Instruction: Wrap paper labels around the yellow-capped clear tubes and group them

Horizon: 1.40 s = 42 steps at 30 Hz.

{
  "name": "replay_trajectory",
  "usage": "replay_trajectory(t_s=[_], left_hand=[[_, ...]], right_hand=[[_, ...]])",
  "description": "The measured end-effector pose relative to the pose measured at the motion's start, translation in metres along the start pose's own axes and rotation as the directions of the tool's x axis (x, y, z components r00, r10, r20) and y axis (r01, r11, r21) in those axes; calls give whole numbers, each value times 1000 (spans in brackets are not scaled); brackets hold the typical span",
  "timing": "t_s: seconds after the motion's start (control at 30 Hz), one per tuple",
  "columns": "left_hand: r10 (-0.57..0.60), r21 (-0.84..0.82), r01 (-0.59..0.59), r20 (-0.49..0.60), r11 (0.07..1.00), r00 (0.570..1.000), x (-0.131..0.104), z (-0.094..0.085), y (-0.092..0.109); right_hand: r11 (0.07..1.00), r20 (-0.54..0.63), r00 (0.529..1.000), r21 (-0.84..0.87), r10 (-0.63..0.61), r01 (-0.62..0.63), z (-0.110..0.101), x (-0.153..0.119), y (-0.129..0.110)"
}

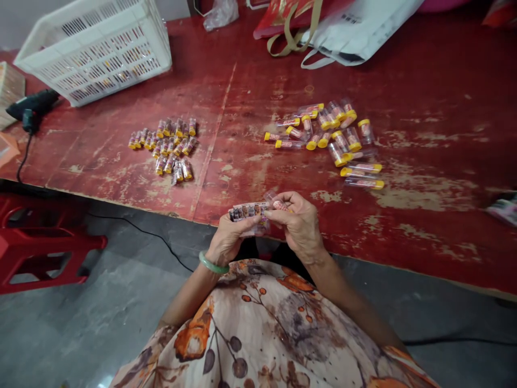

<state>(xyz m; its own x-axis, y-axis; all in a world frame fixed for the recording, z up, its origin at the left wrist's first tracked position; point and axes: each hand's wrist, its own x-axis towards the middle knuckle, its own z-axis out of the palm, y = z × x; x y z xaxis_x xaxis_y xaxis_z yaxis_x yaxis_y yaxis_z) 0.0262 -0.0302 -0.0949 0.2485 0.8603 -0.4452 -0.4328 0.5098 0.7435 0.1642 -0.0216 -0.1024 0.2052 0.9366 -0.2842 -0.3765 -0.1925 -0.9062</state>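
Observation:
My left hand [226, 238], with a green bangle at the wrist, grips a stack of printed clear plastic sleeves [247, 210] at the table's front edge. My right hand [304, 225] pinches a small clear tube [279, 205] with red-and-white contents against the stack's right end. The fingers partly hide this tube, and whether it is inside a sleeve cannot be made out. Ahead to the right lie several loose clear tubes with yellow caps [340, 141]. To the left, several tubes in printed sleeves [173, 144] are grouped together.
A white slatted crate [109, 54] stands at the back left, beside a black heat gun [34, 105] with a hanging cord. Bags [355, 32] lie at the back. A red stool [44, 242] stands left of the worn red table [242, 156].

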Motion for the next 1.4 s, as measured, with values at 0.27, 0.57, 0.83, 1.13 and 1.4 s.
replay_trajectory(t_s=[0.27, 0.57, 0.83, 1.13, 1.4], left_hand=[[83, -80, -102, -205, 992, 975, 5, 1, -1], [-16, -278, -55, -246, 959, 969, 4, 12, -9], [-85, -367, -12, -247, 930, 965, -3, 19, -7], [-64, -364, -38, -266, 931, 962, 3, 16, -9], [-109, -327, 21, -252, 945, 962, 6, 12, -10]], right_hand=[[946, 246, 956, -236, -163, 222, -40, -25, -1], [292, 542, 561, -504, -626, 813, -47, -53, 11], [-54, 478, 361, -658, -801, 751, -33, -52, 19], [6, 497, 387, -609, -777, 793, -32, -47, 23], [230, 372, 544, -625, -753, 746, -26, -49, 16]])
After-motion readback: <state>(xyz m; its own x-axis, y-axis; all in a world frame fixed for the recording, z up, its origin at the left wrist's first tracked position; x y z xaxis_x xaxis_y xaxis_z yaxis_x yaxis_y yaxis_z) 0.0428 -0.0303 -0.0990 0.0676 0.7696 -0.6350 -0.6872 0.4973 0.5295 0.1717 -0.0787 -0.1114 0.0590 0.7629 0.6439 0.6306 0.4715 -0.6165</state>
